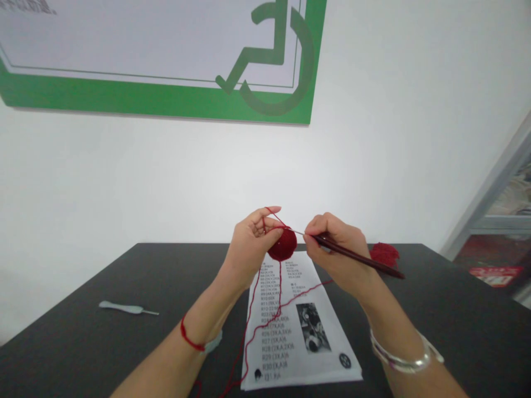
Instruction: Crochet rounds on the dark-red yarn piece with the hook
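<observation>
over printed sheet (286, 326), left hand (251, 243) pinches red piece (286, 247), finger seemingly tensioning yarn (280, 282); right hand (342, 237) grips hook (357, 256) pen-like, likely for control.

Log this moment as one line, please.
left hand: pinches red crochet piece | right hand: holds dark-red crochet hook, tip at piece | on black table: printed pattern, pale-handled crochet hook, red yarn ball

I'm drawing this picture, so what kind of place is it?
Maybe a craft room or community workspace, though I can't be sure: a black table holds printed sheets and red yarn, and a green-edged sign hangs on the white wall.
</observation>
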A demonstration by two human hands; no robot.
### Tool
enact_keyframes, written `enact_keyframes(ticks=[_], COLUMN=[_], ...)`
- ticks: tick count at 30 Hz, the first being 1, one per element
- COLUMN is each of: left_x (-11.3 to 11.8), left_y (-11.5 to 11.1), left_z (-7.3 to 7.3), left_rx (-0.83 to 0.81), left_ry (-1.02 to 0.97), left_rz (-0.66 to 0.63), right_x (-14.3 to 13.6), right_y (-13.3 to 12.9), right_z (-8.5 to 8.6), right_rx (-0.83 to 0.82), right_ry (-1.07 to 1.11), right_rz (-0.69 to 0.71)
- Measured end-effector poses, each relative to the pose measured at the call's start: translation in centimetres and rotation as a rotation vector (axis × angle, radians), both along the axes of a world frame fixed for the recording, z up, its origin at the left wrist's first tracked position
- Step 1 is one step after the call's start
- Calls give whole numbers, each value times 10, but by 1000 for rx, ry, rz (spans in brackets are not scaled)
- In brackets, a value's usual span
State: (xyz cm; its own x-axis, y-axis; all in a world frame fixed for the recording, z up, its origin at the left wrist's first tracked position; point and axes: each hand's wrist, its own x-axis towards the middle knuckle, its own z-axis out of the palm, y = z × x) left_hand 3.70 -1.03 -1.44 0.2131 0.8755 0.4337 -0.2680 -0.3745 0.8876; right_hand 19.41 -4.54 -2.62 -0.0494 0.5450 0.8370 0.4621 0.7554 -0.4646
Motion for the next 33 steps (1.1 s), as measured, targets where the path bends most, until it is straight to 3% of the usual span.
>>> enact_keyframes(ticks=[11, 15, 19, 25, 29, 33], left_x=[5, 2, 0, -4, -8, -14], left_y=[-5, -4, 0, 2, 3, 7], left_z=[-2, -2, -2, 1, 2, 1], left_rx=[53, 46, 33, -57, -53, -117], left_ry=[-88, -100, -134, -131, -84, -44], left_rz=[129, 132, 121, 34, -25, -186], right_x=[-22, -29, -35, -33, -24, -15], right_y=[4, 9, 16, 26, 36, 44], right_z=[-9, -17, -25, -23, -26, -29], right_rx=[479, 488, 404, 669, 535, 322], right_ry=[-269, -241, -32, -251, -160, -4], right_rz=[-220, -195, -148, -95, 28, 183])
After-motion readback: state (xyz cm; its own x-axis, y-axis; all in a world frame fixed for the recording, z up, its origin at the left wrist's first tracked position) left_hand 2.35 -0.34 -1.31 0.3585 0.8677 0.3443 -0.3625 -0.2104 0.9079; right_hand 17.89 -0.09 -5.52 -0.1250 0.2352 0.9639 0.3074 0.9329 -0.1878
